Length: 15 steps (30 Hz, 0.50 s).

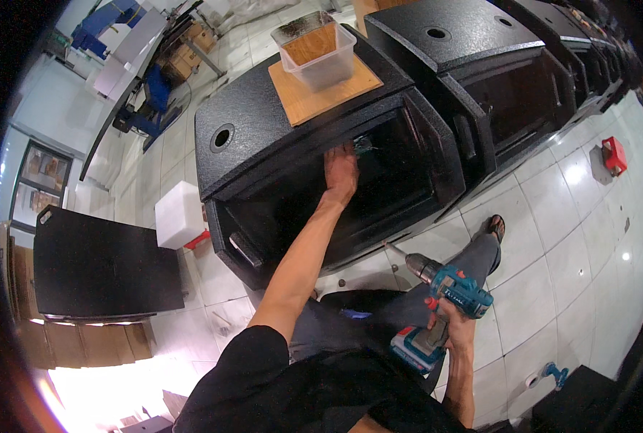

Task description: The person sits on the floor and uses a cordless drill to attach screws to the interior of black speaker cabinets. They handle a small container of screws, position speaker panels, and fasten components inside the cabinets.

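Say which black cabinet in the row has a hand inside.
The row's nearest cabinet, with a wooden board and clear plastic box on top: the left hand reaches inside it. No hand shows in the other cabinets.

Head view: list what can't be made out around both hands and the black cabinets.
All in the head view:
- Left hand: what its fingertips touch, lost in the dark inside of the near cabinet.
- Small shiny thing beside it: too dim and small to identify.
- Right hand: some fingers, hidden by the drill.
- Farthest cabinets: details too small, fading into the dark rim.
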### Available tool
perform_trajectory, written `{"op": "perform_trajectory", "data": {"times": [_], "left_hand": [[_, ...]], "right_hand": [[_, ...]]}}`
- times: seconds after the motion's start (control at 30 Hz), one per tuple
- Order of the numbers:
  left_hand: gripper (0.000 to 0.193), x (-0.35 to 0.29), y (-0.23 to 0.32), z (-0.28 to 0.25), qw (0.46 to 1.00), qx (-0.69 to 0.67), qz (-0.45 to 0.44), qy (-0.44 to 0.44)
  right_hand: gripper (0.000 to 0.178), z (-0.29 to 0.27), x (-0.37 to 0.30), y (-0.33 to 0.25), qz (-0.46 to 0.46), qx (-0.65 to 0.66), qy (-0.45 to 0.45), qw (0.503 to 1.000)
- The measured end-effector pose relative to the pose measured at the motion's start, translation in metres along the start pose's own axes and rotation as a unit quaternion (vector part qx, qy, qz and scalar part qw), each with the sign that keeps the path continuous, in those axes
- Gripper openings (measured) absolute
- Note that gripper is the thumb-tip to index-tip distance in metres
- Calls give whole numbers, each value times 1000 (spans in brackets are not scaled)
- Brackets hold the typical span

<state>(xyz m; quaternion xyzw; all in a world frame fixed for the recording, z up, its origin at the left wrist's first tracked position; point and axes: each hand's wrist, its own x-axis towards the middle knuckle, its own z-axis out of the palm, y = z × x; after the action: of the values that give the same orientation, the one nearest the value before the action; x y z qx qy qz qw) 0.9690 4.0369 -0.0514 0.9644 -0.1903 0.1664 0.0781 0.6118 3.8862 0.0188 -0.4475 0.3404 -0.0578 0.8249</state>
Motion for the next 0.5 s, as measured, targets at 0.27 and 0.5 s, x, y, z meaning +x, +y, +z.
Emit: {"op": "perform_trajectory", "data": {"times": [0.27,0.5], "left_hand": [[27,-8,4,23,993,-47,-102,24],[46,-29,-37,10,993,4,59,99]], "right_hand": [[27,-80,12,-21,151,-4,-71,986],[39,-115,38,-68,116,-4,-146,982]]}}
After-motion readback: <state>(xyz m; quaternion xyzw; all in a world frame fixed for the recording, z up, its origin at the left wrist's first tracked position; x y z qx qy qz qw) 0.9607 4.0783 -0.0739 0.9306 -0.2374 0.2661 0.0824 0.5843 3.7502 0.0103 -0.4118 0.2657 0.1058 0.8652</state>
